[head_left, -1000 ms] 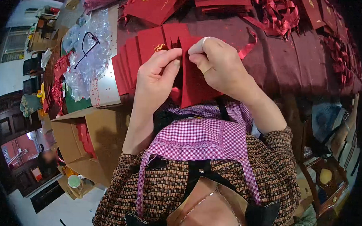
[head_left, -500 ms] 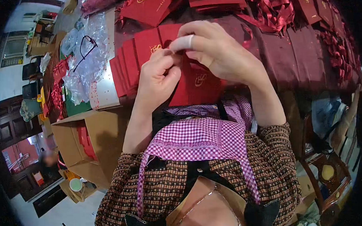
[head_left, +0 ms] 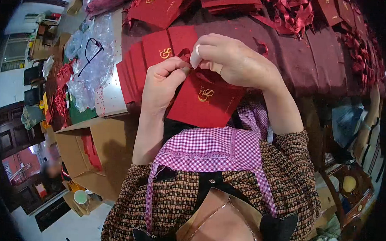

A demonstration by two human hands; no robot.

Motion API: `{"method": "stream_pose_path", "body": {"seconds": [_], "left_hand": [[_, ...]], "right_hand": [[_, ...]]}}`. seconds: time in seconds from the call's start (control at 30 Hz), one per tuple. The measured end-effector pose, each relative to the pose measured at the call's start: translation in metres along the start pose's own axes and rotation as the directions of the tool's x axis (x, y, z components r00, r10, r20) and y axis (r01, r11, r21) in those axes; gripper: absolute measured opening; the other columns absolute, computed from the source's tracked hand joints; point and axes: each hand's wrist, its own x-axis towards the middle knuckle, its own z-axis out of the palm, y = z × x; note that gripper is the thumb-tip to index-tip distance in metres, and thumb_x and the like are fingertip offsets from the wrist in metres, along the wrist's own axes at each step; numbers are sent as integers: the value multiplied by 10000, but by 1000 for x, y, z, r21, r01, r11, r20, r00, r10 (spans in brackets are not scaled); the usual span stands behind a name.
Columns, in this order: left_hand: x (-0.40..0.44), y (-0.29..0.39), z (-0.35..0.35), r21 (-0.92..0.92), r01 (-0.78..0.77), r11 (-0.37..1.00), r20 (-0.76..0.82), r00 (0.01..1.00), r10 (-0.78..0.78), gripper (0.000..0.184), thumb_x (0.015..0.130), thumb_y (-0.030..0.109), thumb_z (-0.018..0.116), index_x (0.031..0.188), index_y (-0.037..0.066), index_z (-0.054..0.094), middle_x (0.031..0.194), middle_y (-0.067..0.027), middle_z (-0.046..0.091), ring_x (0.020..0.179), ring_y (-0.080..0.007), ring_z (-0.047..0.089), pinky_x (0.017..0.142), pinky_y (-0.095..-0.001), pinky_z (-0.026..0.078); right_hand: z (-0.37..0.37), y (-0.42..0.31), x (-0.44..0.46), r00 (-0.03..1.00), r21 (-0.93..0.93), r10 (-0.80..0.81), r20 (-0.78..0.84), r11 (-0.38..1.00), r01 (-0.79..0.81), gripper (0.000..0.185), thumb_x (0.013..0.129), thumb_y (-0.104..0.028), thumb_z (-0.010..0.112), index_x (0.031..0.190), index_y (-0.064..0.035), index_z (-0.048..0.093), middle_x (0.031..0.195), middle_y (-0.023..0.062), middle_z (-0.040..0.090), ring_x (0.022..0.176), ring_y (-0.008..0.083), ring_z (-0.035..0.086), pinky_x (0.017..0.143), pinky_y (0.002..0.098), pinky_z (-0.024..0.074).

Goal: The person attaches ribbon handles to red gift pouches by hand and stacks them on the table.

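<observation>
A red gift bag with gold lettering lies tilted at the table's front edge, just above my checked apron. My left hand pinches a dark red ribbon at the bag's upper left corner. From the right, my right hand has its fingers curled and pinched on the same ribbon, close to the left fingertips. White tape wraps one finger of that hand. The right hand covers part of the bag's top edge. Beside my left hand, several more red bags lie overlapped in a row.
Loose red ribbons and stacked red bags lie at the back of the dark red cloth. Clear plastic wrap with black-framed glasses sits at left. Below it stands an open cardboard box. Another person's arm shows at far right.
The bag has swung out toward me and tilted, showing more of its front. My hands have shifted slightly down, and a ribbon loop now shows between them.
</observation>
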Motion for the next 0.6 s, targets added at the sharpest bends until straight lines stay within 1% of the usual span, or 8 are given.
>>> {"method": "stream_pose_path", "body": {"seconds": [0.07,0.17,0.23,0.33,0.47,0.53,0.57,0.6], "left_hand": [[0,-1,0,-45,16,999,-6,1000,-16,110,825,-46,547,861,-61,649,843,-1,626,799,-64,547,742,-205,426],[0,0,-2,-72,88,994,-7,996,-89,124,815,-42,552,868,-43,665,830,-6,628,785,-64,551,738,-208,428],[0,-2,-5,-95,164,982,-120,977,-175,130,805,-33,578,883,-30,681,829,-25,648,778,-87,580,742,-225,452],[14,-20,-60,-390,-47,920,-206,978,-38,150,810,-2,613,941,-54,665,871,-118,680,784,-207,638,765,-309,503],[14,-9,-85,-426,-94,900,-307,951,-46,154,861,13,605,994,-48,652,940,-107,670,829,-187,625,785,-298,492],[16,-6,-70,224,-175,959,-542,795,272,175,879,12,607,1044,-37,641,1004,-91,655,843,-148,603,789,-262,476],[10,0,-65,466,-165,869,-486,774,407,181,890,19,611,1065,-23,627,1031,-62,635,865,-105,572,770,-233,460],[1,11,-55,465,-169,869,-485,773,410,181,890,19,611,1065,-23,627,1031,-62,635,865,-105,572,770,-233,460]], "right_hand": [[0,0,0,999,-50,29,19,998,-28,81,798,-15,565,864,-62,576,824,87,586,824,284,575,717,386,463],[1,1,0,999,-78,14,29,997,-11,95,783,-9,556,859,-60,580,811,99,582,814,291,576,710,391,463],[-6,-3,0,998,-34,16,66,999,-14,110,779,40,562,854,-40,574,824,107,581,806,297,576,698,372,473],[-14,-1,-6,994,-1,58,96,998,-58,131,776,91,568,854,-15,568,838,116,581,798,299,579,686,351,484],[-16,6,-12,985,36,160,62,986,-163,117,793,87,569,871,-1,578,838,121,586,795,270,592,675,332,486],[-20,6,-7,975,3,207,84,978,-208,67,831,39,578,887,4,587,845,124,599,796,260,598,683,326,482],[-19,9,-6,975,3,207,84,978,-208,67,831,39,578,887,4,587,845,124,599,796,260,598,683,326,482],[-19,15,-6,975,-15,213,63,977,-213,56,840,10,588,895,2,591,847,123,608,795,257,599,691,329,481]]}}
